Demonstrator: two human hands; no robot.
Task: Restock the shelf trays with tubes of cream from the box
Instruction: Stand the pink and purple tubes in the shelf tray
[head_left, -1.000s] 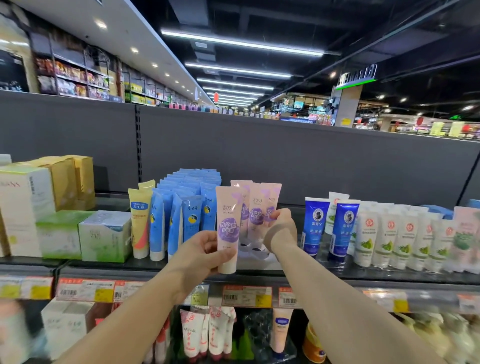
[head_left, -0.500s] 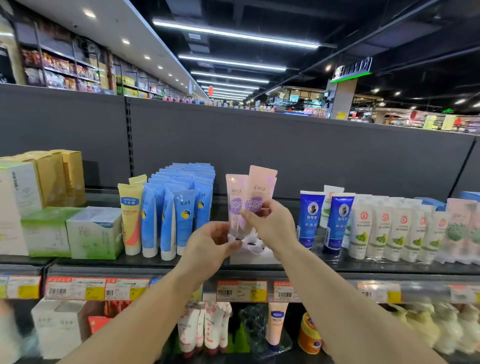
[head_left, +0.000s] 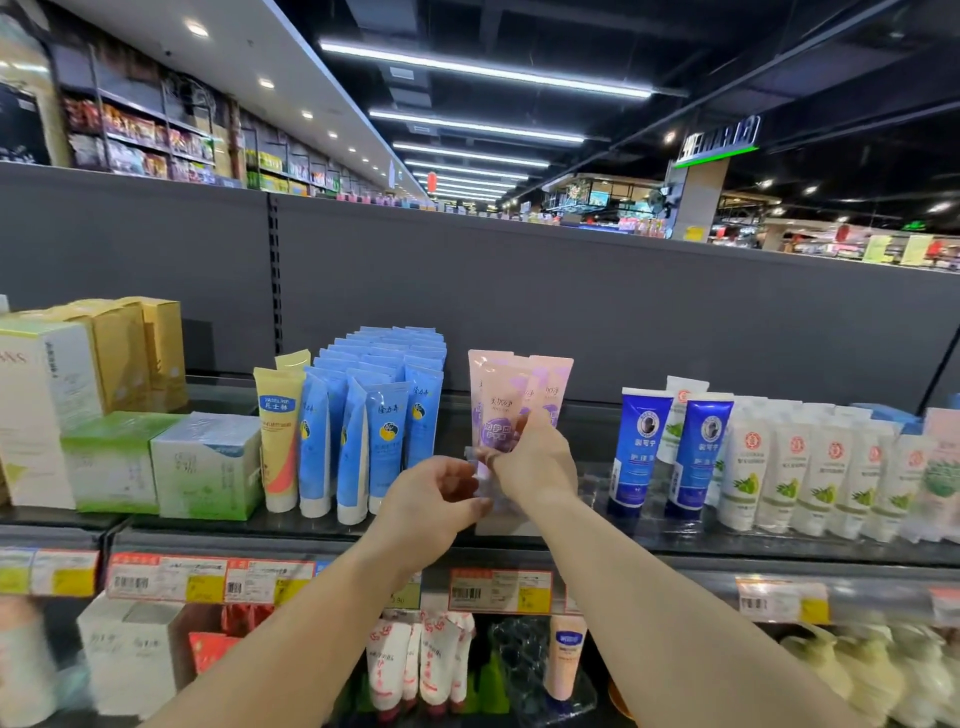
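Note:
Pink tubes of cream with purple labels (head_left: 498, 405) stand upright in a clear plastic tray (head_left: 506, 522) at the middle of the top shelf (head_left: 623, 545). My right hand (head_left: 540, 467) grips the lower part of the front pink tube, which stands just before the other two. My left hand (head_left: 431, 504) is beside it on the left, its curled fingers pinching the tray's clear front edge. The lower ends of the tubes are hidden behind my hands. The box is out of view.
Left of the tray stand rows of blue tubes (head_left: 384, 415), a yellow tube (head_left: 278, 431) and boxed goods (head_left: 208, 462). To the right are dark blue tubes (head_left: 639, 447) and white tubes (head_left: 789, 478). Price labels (head_left: 498, 590) line the shelf edge above a lower shelf of tubes (head_left: 415, 665).
The pink tube left my left hand. My right hand took it and lowered it into the tray in front of the others. My left hand moved to the tray's front.

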